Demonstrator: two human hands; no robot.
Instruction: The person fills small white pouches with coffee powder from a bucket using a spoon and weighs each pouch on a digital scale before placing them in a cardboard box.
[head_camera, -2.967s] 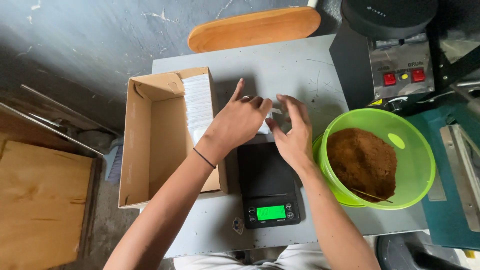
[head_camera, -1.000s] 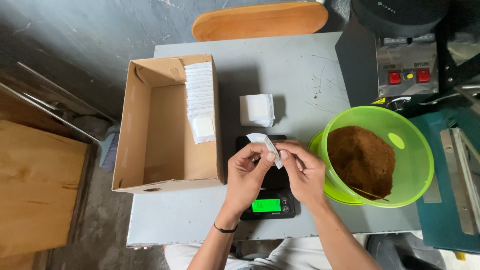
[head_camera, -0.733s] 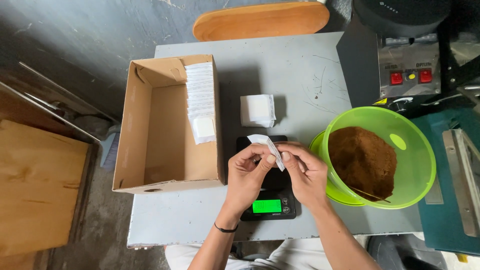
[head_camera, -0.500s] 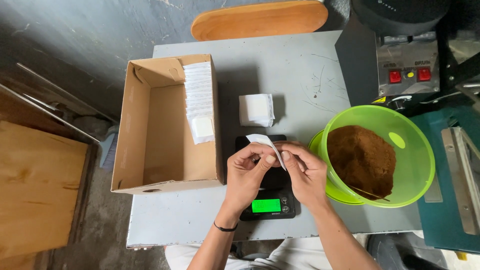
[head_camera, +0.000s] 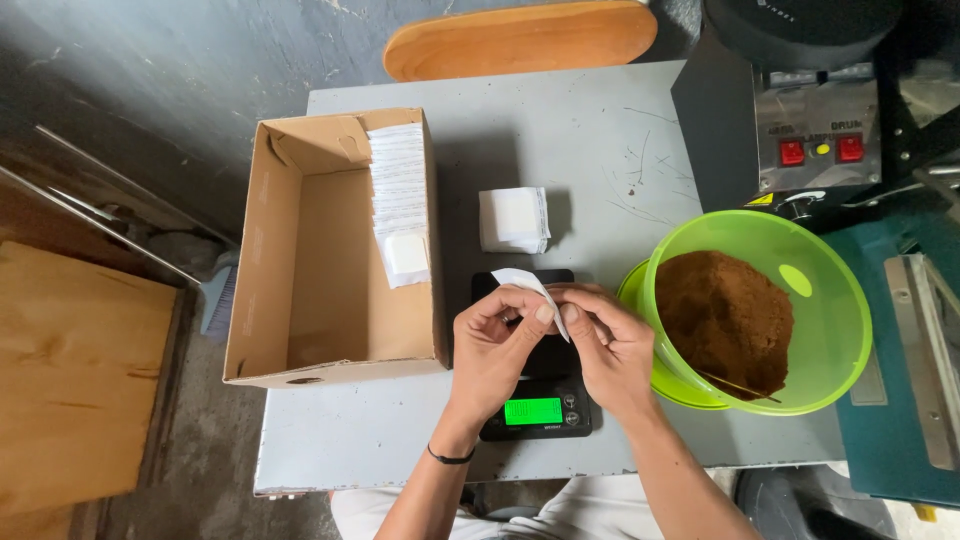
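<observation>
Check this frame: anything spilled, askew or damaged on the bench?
Nothing stands out. Both the left hand and right hand hold a small white sachet above the scale. The brown powder sits inside the green bowl, none spilled. Finished sachets sit stacked in the cardboard box.

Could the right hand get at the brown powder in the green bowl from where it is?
Probably yes: the right hand is just beside the green bowl, whose top is open, with nothing between. But both hands hold a small white sachet.
</observation>
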